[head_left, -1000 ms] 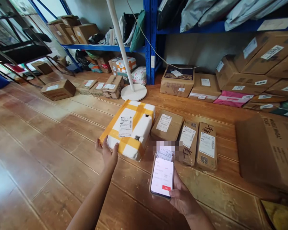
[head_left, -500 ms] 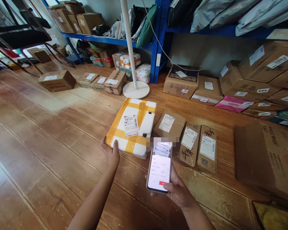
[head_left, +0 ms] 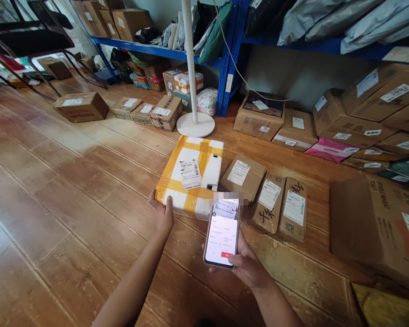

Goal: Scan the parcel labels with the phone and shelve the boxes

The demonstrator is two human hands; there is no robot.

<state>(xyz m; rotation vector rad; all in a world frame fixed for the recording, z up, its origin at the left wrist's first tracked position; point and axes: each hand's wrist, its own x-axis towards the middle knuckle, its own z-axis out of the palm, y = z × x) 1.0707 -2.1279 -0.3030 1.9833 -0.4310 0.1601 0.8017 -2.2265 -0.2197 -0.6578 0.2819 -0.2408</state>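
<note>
My left hand (head_left: 162,210) grips the near-left corner of a white foam box (head_left: 209,168) wrapped in yellow tape, thumb on top and fingers down the side. A printed shipping label (head_left: 190,174) lies on the box's upper face. In my right hand (head_left: 247,263) is a smartphone (head_left: 221,236), held upright just in front of the box's near-right corner. My right thumb rests at a red button low on its bright screen. Right of the box are a labelled brown carton (head_left: 255,181) and two narrower labelled cartons (head_left: 274,218), (head_left: 297,227).
A white pole on a round base (head_left: 196,126) stands just behind the foam box. Blue shelving (head_left: 226,81) with parcels runs along the wall. A large carton (head_left: 354,222) sits at the right, and several small cartons (head_left: 165,112) stand at the back left.
The view has shifted slightly. My right hand has brought the phone a little to the left, while my left hand keeps its grip on the foam box.
</note>
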